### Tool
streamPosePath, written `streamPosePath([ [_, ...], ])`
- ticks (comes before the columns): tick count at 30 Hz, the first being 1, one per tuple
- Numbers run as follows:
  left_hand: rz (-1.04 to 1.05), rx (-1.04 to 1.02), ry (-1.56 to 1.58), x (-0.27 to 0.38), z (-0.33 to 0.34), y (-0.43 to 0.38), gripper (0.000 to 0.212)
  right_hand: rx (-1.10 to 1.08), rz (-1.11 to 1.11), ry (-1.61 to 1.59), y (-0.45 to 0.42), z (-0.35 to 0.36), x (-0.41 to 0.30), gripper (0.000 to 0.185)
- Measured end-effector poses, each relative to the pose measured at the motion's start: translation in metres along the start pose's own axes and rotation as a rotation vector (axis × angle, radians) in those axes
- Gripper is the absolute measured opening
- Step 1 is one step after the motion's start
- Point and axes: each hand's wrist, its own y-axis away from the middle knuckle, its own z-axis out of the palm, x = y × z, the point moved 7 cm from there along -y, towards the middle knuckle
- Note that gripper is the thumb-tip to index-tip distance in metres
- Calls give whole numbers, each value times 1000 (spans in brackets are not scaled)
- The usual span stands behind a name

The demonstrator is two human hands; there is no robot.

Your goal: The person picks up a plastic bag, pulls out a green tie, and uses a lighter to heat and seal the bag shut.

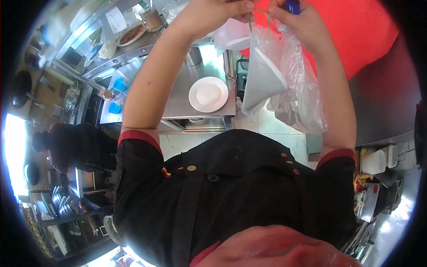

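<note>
At the top of the head view, my left hand [217, 13] pinches one side of a thin green tie [249, 23]. My right hand [297, 20] pinches the tie's other side, close by, and a blue object [293, 6] bearing writing shows at its fingers. Below the hands hang clear plastic bags [297, 83] and a white cone-shaped piece [265, 80] that looks wrapped in plastic. Whether the tie passes around the bags cannot be told. Behind them is a large red surface [353, 33].
A white plate [208, 108] lies on a steel counter [178, 100], with blue cups [119, 84] to its left. A glass jar [151, 20] and a dish of food [131, 34] stand on the upper shelf. A person in dark clothing [80, 147] is at the far left.
</note>
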Motion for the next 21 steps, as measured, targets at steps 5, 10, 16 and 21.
streamPosePath([
  [5,161,95,165,14,-12,-13,25,-232,-23,-224,-35,3,61,28],
  [10,186,197,142,21,-32,-10,25,-442,-197,-339,-57,26,64,25],
  [16,-83,431,33,15,-38,6,22,-64,-455,-370,-83,13,7,19],
  [21,55,468,-24,19,-35,-1,25,-94,-531,-187,-97,13,-10,19],
])
